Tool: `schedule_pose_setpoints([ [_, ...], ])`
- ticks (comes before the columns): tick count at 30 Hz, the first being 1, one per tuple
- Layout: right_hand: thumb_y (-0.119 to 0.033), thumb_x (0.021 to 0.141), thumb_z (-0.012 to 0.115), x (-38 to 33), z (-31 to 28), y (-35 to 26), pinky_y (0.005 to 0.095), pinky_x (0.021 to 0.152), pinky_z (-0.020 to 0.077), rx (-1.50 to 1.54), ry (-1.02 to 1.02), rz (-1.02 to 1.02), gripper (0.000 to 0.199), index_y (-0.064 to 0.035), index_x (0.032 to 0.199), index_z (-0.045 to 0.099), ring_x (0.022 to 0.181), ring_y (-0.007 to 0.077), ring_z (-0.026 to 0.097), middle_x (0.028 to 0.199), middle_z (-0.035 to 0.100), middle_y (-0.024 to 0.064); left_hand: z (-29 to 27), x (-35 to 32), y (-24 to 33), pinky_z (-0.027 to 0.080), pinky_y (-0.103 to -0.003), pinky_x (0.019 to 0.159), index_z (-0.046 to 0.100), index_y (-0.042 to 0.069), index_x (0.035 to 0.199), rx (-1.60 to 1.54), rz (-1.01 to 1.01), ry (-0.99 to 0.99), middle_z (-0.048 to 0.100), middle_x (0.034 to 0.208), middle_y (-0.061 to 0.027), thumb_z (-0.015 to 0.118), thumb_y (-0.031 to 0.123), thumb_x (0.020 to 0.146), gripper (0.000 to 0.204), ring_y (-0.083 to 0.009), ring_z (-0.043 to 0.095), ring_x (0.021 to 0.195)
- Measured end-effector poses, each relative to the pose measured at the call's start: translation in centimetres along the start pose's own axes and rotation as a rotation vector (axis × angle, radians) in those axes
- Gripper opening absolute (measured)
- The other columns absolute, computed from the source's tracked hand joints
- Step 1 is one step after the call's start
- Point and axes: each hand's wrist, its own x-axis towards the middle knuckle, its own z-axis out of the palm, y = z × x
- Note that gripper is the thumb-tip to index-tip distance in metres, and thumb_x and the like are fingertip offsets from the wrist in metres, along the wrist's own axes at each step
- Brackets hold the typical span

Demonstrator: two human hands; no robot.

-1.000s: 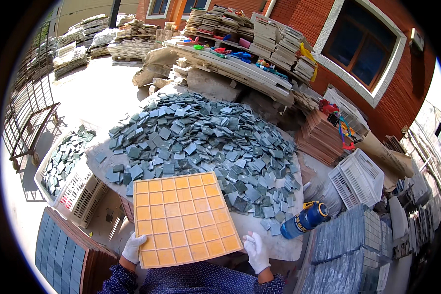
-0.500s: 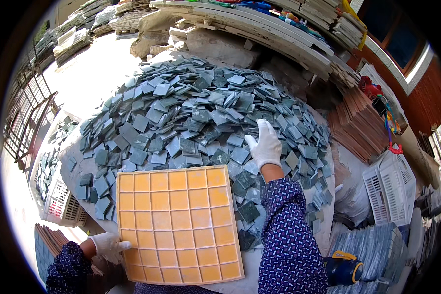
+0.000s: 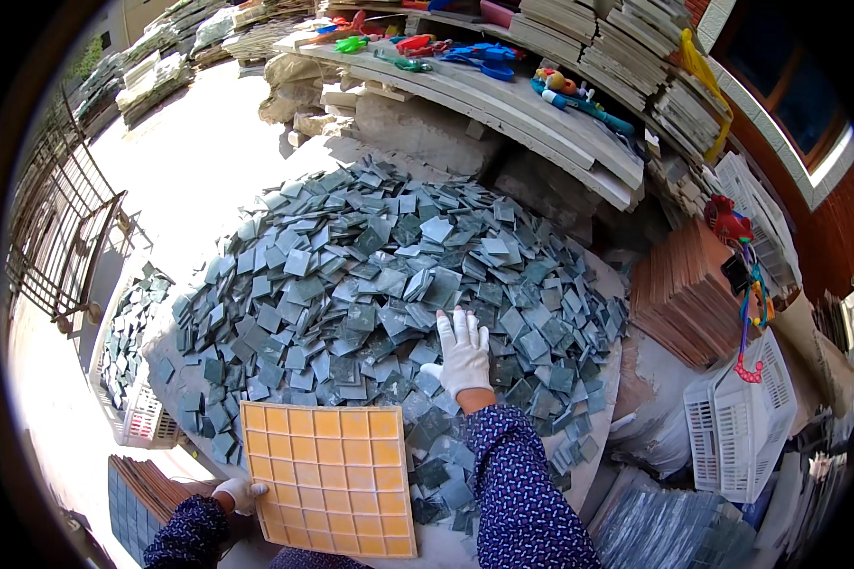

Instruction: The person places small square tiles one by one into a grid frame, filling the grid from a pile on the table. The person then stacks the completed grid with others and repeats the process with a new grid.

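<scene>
A heap of small square grey-green stone tiles (image 3: 351,275) covers the table in front of me. My right hand (image 3: 464,357), in a white glove, lies over the near part of the heap with its fingers stretched out and spread, palm toward the tiles. Whether a tile is under the palm is hidden. At the near left, a yellow square grid tray (image 3: 327,477) with raised lines between its cells leans against the heap's near edge. My gloved left hand (image 3: 242,495) grips its left edge, the thumb on its face. Its cells hold no tiles.
White crates (image 3: 740,417) stand at right, another crate (image 3: 147,417) with tiles at left. Stacked brown sheets (image 3: 683,289) rise at right; wrapped tile sheets (image 3: 674,522) lie near right. Beyond the heap, a stone slab shelf (image 3: 541,114) carries colourful toys. A metal gate (image 3: 62,237) stands far left.
The view has tilted up, showing more of the shelf. My right hand has shifted left and its fingers have spread. The left hand keeps its hold on the grid tray.
</scene>
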Motion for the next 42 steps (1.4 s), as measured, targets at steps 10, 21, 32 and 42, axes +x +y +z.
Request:
schedule_pose_setpoints([
  [10,-0.049,0.064,0.079,4.2,-2.6,3.3,0.0484,0.11,0.0248,-0.05,0.078,-0.068,0.104,-0.0081,0.146,0.028,0.135,0.0371,0.03,0.146,0.033,0.0197,-4.3,-4.3,9.4,0.052,-0.039,0.078,0.07,0.009,0.105,0.449,-0.08,0.071,0.071,0.096,-0.0134,0.047,0.059,0.088,0.057,-0.0299,0.068,0.092],
  [21,-0.043,0.084,0.065,15.4,-2.5,13.2,0.0393,0.106,0.0337,0.339,-0.022,0.283,0.069,-0.0063,0.137,0.041,0.128,0.0359,0.04,0.138,0.042,0.0206,-23.6,5.9,50.2,0.042,-0.041,0.096,0.05,0.002,0.126,0.166,1.09,0.702,0.055,0.124,-0.0174,0.057,0.035,0.089,0.05,-0.0337,0.052,0.113],
  [32,-0.036,0.08,0.071,13.7,-0.1,10.2,0.0409,0.108,0.0313,0.424,0.089,0.161,0.064,-0.0052,0.131,0.05,0.133,0.0381,0.036,0.134,0.049,0.0192,-21.9,7.9,51.2,0.032,-0.041,0.105,0.052,0.001,0.123,0.242,1.193,0.813,0.055,0.128,-0.017,0.055,0.041,0.087,0.054,-0.0294,0.046,0.125],
  [42,-0.027,0.069,0.077,6.2,-2.3,5.2,0.0405,0.101,0.0392,0.569,0.144,0.002,0.061,-0.0021,0.121,0.055,0.118,0.0354,0.05,0.125,0.055,0.0172,-18.6,2.8,46.3,0.028,-0.044,0.108,0.051,0.001,0.129,0.149,1.281,0.629,0.05,0.135,-0.0188,0.054,0.036,0.089,0.053,-0.0332,0.043,0.128],
])
